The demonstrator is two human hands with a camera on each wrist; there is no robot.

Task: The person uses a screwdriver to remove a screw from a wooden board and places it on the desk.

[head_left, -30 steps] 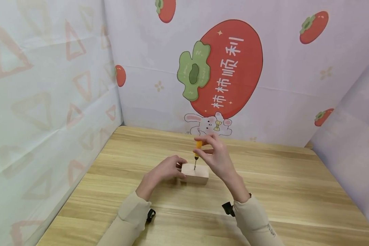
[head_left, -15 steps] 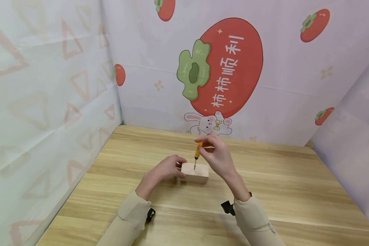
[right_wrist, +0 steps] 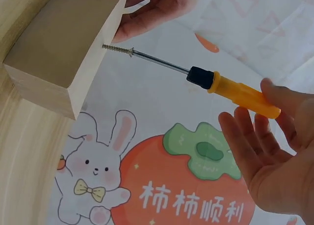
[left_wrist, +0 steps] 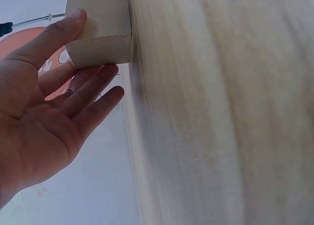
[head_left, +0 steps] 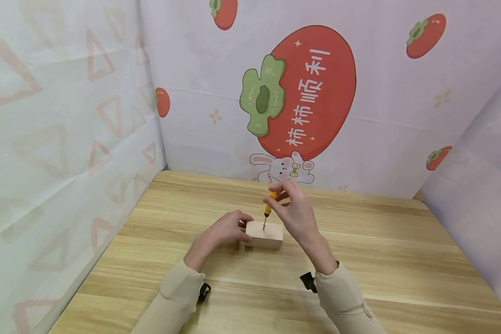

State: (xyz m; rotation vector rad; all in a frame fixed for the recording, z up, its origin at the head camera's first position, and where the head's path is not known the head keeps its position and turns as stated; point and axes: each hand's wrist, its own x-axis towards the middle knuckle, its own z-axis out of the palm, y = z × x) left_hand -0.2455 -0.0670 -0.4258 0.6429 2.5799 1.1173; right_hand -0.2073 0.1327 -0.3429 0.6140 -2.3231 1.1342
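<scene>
A pale wooden block lies on the table, and my left hand grips its left end between thumb and fingers. In the right wrist view a threaded screw stands in the block's upper face, most of its shank exposed. The tip of a yellow-handled screwdriver meets the screw head, shaft and screw nearly in line. My right hand pinches the upper part of the handle between thumb and fingers. The left wrist view shows the left thumb on the block's upper edge, with the outer fingers off the wood.
The wood-grain table extends on both sides of the block. A white printed backdrop rises behind it, with side sheets at left and right. Black wrist straps hang near the sleeves.
My right thumb and fingers have shifted on the screwdriver handle, spreading and closing around it. The block, the screw and my left hand stay where they were.
</scene>
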